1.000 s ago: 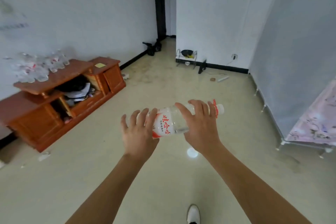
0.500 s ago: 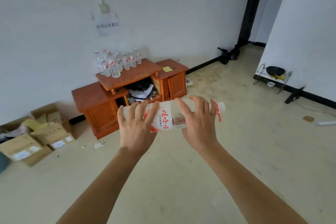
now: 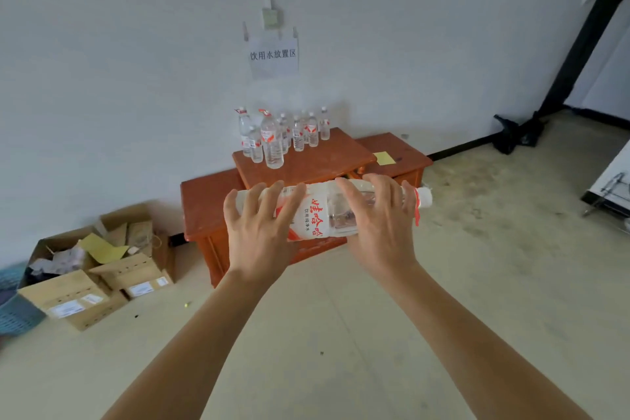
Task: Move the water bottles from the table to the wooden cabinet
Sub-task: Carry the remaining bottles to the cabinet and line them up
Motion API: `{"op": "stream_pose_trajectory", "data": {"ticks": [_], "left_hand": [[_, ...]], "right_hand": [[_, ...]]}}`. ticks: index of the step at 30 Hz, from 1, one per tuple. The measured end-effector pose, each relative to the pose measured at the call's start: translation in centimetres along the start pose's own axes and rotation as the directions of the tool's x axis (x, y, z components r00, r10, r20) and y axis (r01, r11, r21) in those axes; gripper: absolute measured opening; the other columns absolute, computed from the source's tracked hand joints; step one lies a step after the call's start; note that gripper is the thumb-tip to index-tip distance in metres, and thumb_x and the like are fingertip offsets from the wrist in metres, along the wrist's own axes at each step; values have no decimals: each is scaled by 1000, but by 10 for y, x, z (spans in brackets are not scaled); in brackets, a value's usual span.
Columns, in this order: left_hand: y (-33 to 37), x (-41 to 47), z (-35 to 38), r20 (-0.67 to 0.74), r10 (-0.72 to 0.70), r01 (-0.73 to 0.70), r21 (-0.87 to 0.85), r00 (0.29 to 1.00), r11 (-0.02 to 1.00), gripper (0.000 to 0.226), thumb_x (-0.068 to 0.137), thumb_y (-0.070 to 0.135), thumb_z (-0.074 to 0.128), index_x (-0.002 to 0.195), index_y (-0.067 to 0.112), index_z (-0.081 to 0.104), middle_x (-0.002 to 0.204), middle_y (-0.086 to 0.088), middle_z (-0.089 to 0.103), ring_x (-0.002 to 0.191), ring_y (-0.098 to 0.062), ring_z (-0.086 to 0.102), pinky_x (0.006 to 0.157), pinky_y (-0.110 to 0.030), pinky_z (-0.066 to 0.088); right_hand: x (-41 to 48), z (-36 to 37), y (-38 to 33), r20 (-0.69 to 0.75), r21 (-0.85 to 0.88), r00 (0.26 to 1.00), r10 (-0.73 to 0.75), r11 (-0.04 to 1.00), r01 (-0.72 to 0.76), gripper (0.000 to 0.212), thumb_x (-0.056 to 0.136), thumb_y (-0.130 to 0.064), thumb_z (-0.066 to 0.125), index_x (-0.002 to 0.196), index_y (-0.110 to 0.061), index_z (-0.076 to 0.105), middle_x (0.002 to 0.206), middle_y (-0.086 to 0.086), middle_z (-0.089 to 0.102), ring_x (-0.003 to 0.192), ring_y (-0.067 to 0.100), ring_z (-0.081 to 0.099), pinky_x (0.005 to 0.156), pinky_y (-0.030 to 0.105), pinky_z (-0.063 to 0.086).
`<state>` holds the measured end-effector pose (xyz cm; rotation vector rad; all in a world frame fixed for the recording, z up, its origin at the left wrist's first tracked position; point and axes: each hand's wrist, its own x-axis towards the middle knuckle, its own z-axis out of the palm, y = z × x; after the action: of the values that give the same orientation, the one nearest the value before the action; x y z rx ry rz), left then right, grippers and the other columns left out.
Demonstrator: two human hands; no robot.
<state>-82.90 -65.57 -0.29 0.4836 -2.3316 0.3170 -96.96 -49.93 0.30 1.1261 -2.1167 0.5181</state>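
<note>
out in front of the wooden cabinet [image 3: 306, 167], both hands hold one water bottle [image 3: 327, 215] sideways in the air, its cap pointing right. left hand [image 3: 260, 232] wraps the base end with fingers spread over the top; right hand [image 3: 378, 225] grips the neck end beside the red cap ring. a cluster of bottles [image 3: 279, 133] stands upright on the cabinet's raised top, near the wall. a paper sign [image 3: 272, 54] hangs above them. open cardboard boxes [image 3: 99, 269] sit on the floor to the left.
</note>
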Motion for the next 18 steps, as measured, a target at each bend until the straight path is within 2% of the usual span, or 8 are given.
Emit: {"op": "stream_pose_trajectory", "data": {"ticks": [5, 9, 15, 18], "left_hand": [[-23, 87, 77, -72, 34, -36, -27, 997, 999, 81, 70, 42, 84, 140, 24, 47, 134, -11, 59, 124, -36, 51, 103, -65, 30], [-40, 159, 167, -78, 42, -40, 23, 996, 999, 85, 65, 40, 88, 139, 24, 49, 132, -10, 60, 122, -36, 53, 104, -62, 27], [-60, 264, 278, -59, 50, -46, 66, 997, 997, 79, 68, 35, 85, 139, 23, 52, 130, -10, 62, 120, -37, 54, 101, -62, 29], [-81, 319, 323, -69, -4, 9, 79, 998, 997, 80, 67, 34, 83, 138, 25, 48, 130, -8, 62, 120, -36, 55, 102, -62, 31]], "right_hand": [[77, 74, 39, -32, -19, 999, 33, 999, -33, 92, 57, -17, 91, 139, -28, 52, 131, 15, 50, 125, 33, 46, 110, 63, 32], [141, 157, 82, -69, -6, 997, 40, 999, -41, 94, 52, -13, 92, 137, -26, 55, 130, 18, 52, 124, 34, 46, 109, 63, 31], [241, 266, 144, -3, 32, 999, 54, 998, -54, 105, 49, -10, 93, 139, -30, 44, 129, 18, 52, 123, 35, 47, 108, 65, 35], [307, 317, 165, 25, 38, 1000, 16, 999, -17, 106, 50, -9, 91, 141, -32, 44, 131, 15, 49, 123, 35, 47, 111, 65, 33]]}}
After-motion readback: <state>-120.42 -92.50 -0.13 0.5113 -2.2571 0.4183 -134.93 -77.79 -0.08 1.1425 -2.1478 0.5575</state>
